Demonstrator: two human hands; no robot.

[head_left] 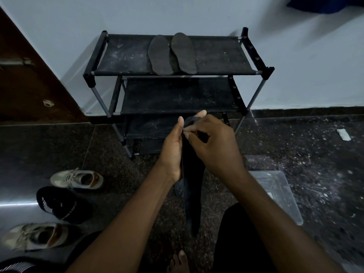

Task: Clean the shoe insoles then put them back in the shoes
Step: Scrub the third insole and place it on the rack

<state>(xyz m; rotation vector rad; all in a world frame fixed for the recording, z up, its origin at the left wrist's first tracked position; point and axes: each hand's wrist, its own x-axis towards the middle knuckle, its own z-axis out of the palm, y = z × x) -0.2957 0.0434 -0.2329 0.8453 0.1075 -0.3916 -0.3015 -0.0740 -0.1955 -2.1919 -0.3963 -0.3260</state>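
Note:
Two dark insoles lie side by side on the top shelf of the black shoe rack (220,56): the left insole (159,54) and the right insole (183,53). In front of the rack my left hand (174,148) and my right hand (213,143) together hold a long dark cloth (191,194) that hangs down towards the floor. The right hand's fingers pinch its upper edge; the left hand grips it from the left side. On the floor at left stand a beige sneaker (77,179), a black sneaker (59,204) and a second beige sneaker (36,235).
A clear plastic lid or tray (279,194) lies on the dark speckled floor at right. A brown door (25,75) stands at left, a pale wall behind the rack. Another black shoe's edge (17,266) shows bottom left. A bare foot (180,262) is at the bottom.

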